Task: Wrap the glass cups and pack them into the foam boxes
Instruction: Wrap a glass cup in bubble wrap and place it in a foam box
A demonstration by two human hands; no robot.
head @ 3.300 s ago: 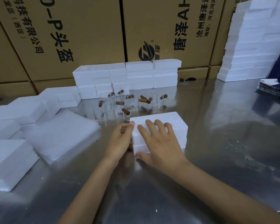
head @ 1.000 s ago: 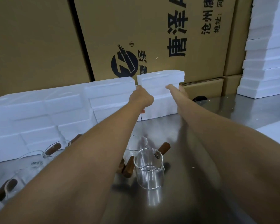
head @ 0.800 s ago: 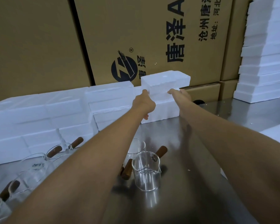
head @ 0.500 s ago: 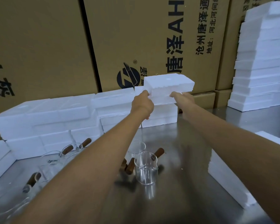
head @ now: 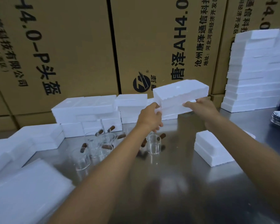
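White foam box held aloft between left hand and right hand.

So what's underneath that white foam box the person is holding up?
Below the foam box held by the left hand and right hand are more stacked foam boxes. Its underside and contents are hidden.

glass cups crowd centre, bare steel table nearer

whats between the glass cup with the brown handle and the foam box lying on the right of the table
Head view: only bare steel table lies between the glass cup and the foam box.
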